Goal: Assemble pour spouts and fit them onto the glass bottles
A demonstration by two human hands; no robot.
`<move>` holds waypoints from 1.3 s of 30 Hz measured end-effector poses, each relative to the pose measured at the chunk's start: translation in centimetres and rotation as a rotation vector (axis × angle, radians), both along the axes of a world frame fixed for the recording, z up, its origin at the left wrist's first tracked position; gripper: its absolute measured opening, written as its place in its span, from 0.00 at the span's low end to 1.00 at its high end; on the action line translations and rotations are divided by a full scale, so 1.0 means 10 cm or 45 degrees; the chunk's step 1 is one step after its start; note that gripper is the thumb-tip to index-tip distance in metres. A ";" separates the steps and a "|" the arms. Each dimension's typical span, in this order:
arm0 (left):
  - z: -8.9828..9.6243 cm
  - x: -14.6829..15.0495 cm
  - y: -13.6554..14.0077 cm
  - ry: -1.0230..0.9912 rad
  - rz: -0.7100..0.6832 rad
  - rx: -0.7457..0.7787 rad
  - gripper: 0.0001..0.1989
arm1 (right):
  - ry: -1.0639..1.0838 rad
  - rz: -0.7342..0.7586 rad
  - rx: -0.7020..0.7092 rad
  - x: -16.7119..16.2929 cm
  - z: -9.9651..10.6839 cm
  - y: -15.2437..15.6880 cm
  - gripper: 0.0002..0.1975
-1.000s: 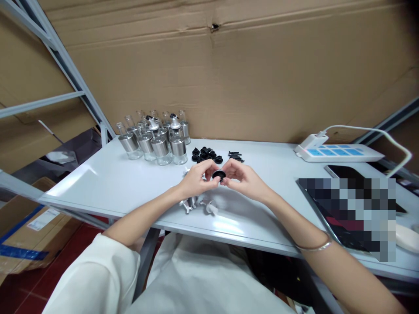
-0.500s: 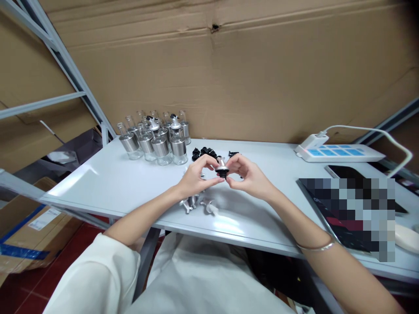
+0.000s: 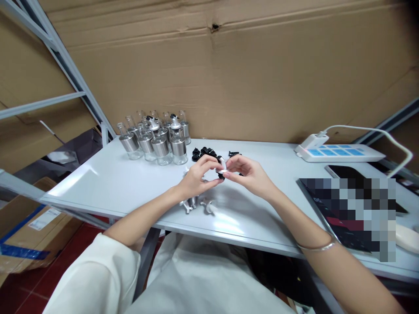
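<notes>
Between my two hands, above the table, is a silver pour spout (image 3: 222,164) with a black ribbed stopper at its base. My left hand (image 3: 198,176) pinches it from the left, thumb low by the black part. Thumb and fingers of my right hand (image 3: 249,176) close on its silver body from the right. Loose silver spouts (image 3: 208,206) lie on the table below my left hand. Black stoppers (image 3: 204,152) sit in a heap just behind the hands, with small black pieces (image 3: 234,154) to their right.
Glass bottles with steel sleeves (image 3: 161,150) stand at the back left, two with spouts fitted. At right are a white power strip (image 3: 343,153) with a plugged cable, a phone (image 3: 343,172) and a partly blurred dark tablet-like device (image 3: 334,222). A cardboard wall (image 3: 248,78) rises behind the white table (image 3: 268,213).
The spout has turned and tilted between my hands. My right thumb has moved up from the black stopper onto the silver body. The things on the table stay put.
</notes>
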State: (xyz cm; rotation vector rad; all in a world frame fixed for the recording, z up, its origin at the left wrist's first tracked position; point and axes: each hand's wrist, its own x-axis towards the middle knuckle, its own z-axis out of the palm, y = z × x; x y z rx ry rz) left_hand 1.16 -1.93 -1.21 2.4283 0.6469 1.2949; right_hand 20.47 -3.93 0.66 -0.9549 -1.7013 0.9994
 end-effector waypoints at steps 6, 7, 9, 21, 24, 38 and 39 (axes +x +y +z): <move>-0.02 -0.02 0.01 0.105 -0.082 -0.025 0.17 | -0.060 -0.001 0.044 0.01 -0.01 -0.01 0.17; -0.02 -0.02 0.01 0.107 -0.085 -0.031 0.17 | -0.086 -0.002 0.060 0.02 0.00 0.00 0.16; -0.01 -0.02 0.00 0.098 -0.082 -0.026 0.17 | -0.122 -0.058 0.108 0.08 0.03 0.04 0.16; -0.01 -0.02 0.01 0.119 -0.048 0.264 0.17 | -1.037 -0.394 0.386 0.71 -0.38 0.63 0.19; -0.01 -0.01 0.02 0.108 -0.075 0.304 0.19 | -1.160 -0.335 0.364 0.68 -0.45 0.65 0.19; -0.03 -0.01 0.03 0.151 -0.086 0.235 0.21 | -1.291 -0.402 0.423 0.77 -0.50 0.65 0.18; -0.03 -0.01 0.02 0.157 -0.090 0.204 0.20 | -1.281 -0.372 0.447 0.77 -0.50 0.66 0.19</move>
